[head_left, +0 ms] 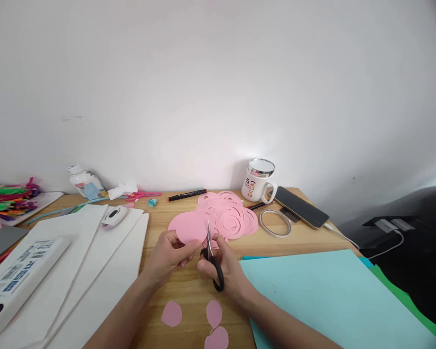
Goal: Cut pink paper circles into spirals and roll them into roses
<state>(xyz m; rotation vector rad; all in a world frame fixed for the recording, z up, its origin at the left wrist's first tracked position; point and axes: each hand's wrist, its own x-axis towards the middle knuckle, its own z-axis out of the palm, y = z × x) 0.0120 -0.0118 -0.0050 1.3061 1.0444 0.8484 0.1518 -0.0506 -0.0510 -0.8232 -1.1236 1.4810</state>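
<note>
Pinched between the thumb and fingers of my left hand [172, 254] is a round pink paper circle [189, 226]. My right hand [223, 266] grips black-handled scissors [218, 275], whose blades point away from me at the circle's right edge. Whether the blades are cutting through the paper I cannot tell. Just behind my hands lies a heap of pink paper spirals [232, 220]. Closer to me on the wooden table are several small pink petal-shaped pieces [172, 314].
White sheets [105, 271] and a white boxy device [25, 281] cover the left side. Light blue paper [312, 291] lies at right. Behind are a mug [256, 186], a tape ring [275, 223], a phone [300, 207], a black marker [187, 195] and pink scissors [140, 195].
</note>
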